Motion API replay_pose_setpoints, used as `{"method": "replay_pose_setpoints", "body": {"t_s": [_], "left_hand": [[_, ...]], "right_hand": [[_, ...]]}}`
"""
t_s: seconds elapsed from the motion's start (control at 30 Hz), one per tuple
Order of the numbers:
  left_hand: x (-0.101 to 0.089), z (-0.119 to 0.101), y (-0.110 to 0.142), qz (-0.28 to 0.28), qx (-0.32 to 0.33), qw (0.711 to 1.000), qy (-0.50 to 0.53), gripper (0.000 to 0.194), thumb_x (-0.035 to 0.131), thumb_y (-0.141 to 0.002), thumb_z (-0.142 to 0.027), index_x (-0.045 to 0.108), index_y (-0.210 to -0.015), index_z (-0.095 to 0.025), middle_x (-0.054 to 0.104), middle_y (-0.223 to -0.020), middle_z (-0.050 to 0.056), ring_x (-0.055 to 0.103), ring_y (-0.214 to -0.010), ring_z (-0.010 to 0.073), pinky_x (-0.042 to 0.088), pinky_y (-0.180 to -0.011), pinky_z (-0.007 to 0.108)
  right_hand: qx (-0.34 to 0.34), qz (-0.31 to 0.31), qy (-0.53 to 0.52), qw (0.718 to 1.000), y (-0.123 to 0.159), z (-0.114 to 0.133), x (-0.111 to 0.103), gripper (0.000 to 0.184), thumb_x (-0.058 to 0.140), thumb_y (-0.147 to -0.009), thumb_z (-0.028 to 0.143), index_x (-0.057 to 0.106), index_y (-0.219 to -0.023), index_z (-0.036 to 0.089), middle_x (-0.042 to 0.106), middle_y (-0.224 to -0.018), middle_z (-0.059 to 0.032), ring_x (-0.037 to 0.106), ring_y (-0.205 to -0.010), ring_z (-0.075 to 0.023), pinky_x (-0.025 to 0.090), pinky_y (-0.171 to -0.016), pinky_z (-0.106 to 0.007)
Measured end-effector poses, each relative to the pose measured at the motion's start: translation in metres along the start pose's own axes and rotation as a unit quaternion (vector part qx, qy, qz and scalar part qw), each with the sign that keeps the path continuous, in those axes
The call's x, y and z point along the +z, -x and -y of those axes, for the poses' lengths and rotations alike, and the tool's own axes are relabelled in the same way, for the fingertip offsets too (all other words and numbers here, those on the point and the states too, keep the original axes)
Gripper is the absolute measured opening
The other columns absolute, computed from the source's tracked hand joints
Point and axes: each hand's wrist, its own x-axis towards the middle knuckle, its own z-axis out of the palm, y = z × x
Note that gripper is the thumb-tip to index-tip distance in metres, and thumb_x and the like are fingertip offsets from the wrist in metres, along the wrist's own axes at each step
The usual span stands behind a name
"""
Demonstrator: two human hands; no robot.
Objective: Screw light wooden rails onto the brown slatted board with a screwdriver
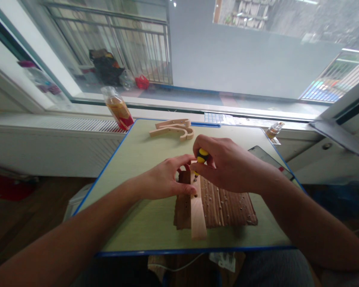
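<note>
My right hand (224,161) is closed round a yellow and black screwdriver (202,156), its shaft pointing down at a screw (195,180) in a pale wooden piece (198,223). Fingers and thumb of my left hand (170,177) grip that wooden piece from the left side, the thumb beside a dark hole (196,195). Under the wood lies brown corrugated cardboard (227,207) dotted with small holes. The far end of the wooden piece is hidden behind my hands.
Curved wooden pieces (172,130) lie at the table's back. A phone (267,159) rests on the right side of the blue-edged table (131,223). A drink bottle (118,109) stands by the window at the left, and a smaller bottle (274,130) at the right.
</note>
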Motion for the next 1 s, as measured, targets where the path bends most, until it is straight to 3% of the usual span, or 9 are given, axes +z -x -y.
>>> {"method": "replay_pose_setpoints", "body": {"t_s": [0.27, 0.4, 0.57, 0.8, 1.0], "left_hand": [[-0.001, -0.001, 0.0, -0.004, 0.0, 1.0, -0.02, 0.056, 0.089, -0.079, -0.054, 0.067, -0.117, -0.019, 0.073, -0.109, 0.006, 0.065, -0.091, 0.0225, 0.052, -0.082, 0.035], [0.001, 0.0, -0.001, -0.009, -0.002, 1.0, -0.01, 0.061, 0.089, -0.079, -0.054, 0.065, -0.123, -0.02, 0.073, -0.109, 0.006, 0.066, -0.092, 0.0232, 0.053, -0.085, 0.037], [0.002, 0.004, 0.0, 0.001, 0.001, 1.0, 0.004, 0.057, 0.089, -0.08, -0.049, 0.066, -0.123, -0.02, 0.074, -0.113, 0.007, 0.067, -0.091, 0.0225, 0.055, -0.086, 0.038], [0.003, 0.007, -0.001, -0.015, 0.016, 1.0, -0.001, 0.06, 0.088, -0.079, -0.051, 0.067, -0.126, -0.02, 0.072, -0.116, 0.008, 0.068, -0.096, 0.025, 0.056, -0.087, 0.039], [0.0, 0.002, -0.001, -0.002, 0.007, 1.0, 0.003, 0.055, 0.09, -0.079, -0.046, 0.068, -0.122, -0.018, 0.074, -0.111, 0.007, 0.068, -0.095, 0.025, 0.055, -0.082, 0.036]], "right_hand": [[0.006, 0.051, 0.003, 0.999, 0.002, 0.003, -0.005, 0.021, 0.05, -0.105, 0.04, 0.051, -0.097, 0.021, 0.06, -0.085, -0.0016, 0.048, -0.073, -0.0138, 0.031, -0.066, -0.032], [-0.037, 0.084, -0.023, 0.996, 0.005, 0.001, -0.012, 0.011, 0.056, -0.1, 0.028, 0.055, -0.105, 0.018, 0.063, -0.1, -0.0054, 0.054, -0.084, -0.0159, 0.037, -0.073, -0.032], [-0.043, 0.102, -0.049, 0.993, 0.006, 0.001, -0.014, 0.014, 0.056, -0.095, 0.016, 0.057, -0.109, 0.019, 0.068, -0.101, -0.0054, 0.058, -0.087, -0.0161, 0.039, -0.076, -0.031], [-0.04, 0.056, -0.009, 0.998, 0.005, 0.002, -0.014, 0.02, 0.055, -0.1, 0.024, 0.062, -0.118, 0.02, 0.07, -0.094, -0.0021, 0.059, -0.078, -0.0143, 0.037, -0.072, -0.032], [-0.031, 0.03, 0.018, 0.999, 0.001, 0.005, -0.006, 0.01, 0.058, -0.098, 0.03, 0.056, -0.094, 0.021, 0.061, -0.081, 0.0006, 0.048, -0.069, -0.0125, 0.028, -0.065, -0.032]]}}
